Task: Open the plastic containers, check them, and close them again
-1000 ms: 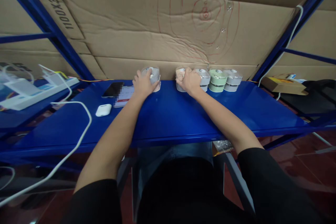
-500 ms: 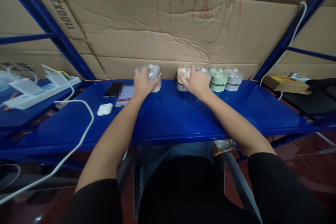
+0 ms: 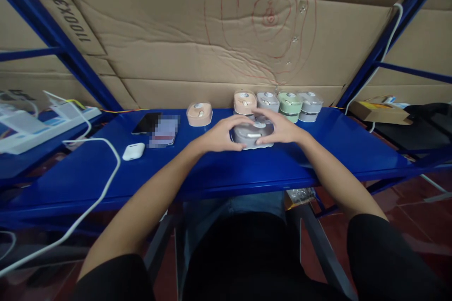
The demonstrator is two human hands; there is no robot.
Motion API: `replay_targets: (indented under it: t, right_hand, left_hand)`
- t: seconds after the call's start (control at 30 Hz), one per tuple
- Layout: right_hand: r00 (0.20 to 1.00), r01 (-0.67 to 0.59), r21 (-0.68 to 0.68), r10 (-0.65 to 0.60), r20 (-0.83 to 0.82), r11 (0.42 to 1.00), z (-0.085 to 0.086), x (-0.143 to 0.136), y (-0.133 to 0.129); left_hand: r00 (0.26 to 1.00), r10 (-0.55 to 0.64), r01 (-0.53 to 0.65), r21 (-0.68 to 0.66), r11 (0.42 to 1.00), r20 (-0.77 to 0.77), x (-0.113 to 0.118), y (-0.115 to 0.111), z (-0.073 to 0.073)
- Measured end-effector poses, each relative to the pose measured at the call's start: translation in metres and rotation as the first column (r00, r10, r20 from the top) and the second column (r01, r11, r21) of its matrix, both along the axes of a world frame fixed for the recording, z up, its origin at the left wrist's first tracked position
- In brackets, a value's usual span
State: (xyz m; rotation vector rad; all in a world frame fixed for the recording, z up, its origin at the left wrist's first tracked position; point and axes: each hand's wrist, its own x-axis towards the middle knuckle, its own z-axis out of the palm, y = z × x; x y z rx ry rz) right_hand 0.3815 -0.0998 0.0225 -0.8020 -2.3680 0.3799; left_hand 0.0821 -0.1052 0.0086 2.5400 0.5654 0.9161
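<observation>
A grey lidded container with a see-through top is between my two hands, in front of a row of similar containers. My left hand curves round its left side, thumb at the front and fingers over the back. On the other side my right hand grips it the same way. Whether its base touches the table cannot be made out. Behind stand a peach stack, a grey one, a green one and another grey one. A single peach container sits apart at the left.
On the blue table lie a dark phone, a second phone with a lit screen and a white earbud case. A white cable hangs across the left. Cardboard closes off the back.
The grey container has come off the peach one at the left and moved right and nearer. My right hand has left the peach stack and joined my left hand on it.
</observation>
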Motion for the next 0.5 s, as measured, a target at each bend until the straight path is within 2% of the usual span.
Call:
replay_targets:
  t: [0.07, 0.17, 0.33, 0.43, 0.5]
  right_hand:
    - [0.994, -0.047, -0.081, 0.055, 0.1, 0.996, -0.007, -0.004, -0.004]
    - [0.988, -0.039, -0.112, 0.055, 0.143, 0.993, -0.013, -0.012, -0.008]
    - [0.994, 0.008, -0.187, 0.013, 0.112, 0.982, -0.002, -0.005, -0.007]
    - [0.983, 0.145, -0.234, -0.114, 0.143, 0.961, 0.011, 0.016, -0.004]
    - [0.954, 0.28, -0.24, -0.24, 0.181, 0.93, 0.016, 0.033, -0.002]
  left_hand:
    - [0.998, -0.034, 0.031, -0.065, 0.997, -0.044, 0.007, 0.0, -0.011]
    - [0.998, -0.023, 0.014, -0.153, 0.988, -0.063, 0.011, 0.002, -0.022]
    - [1.0, 0.026, -0.027, -0.262, 0.965, -0.006, 0.014, 0.001, -0.03]
    - [0.996, 0.073, -0.082, -0.277, 0.957, -0.043, 0.016, -0.002, -0.029]
    - [0.994, 0.057, -0.077, -0.221, 0.972, -0.097, 0.017, -0.005, -0.026]
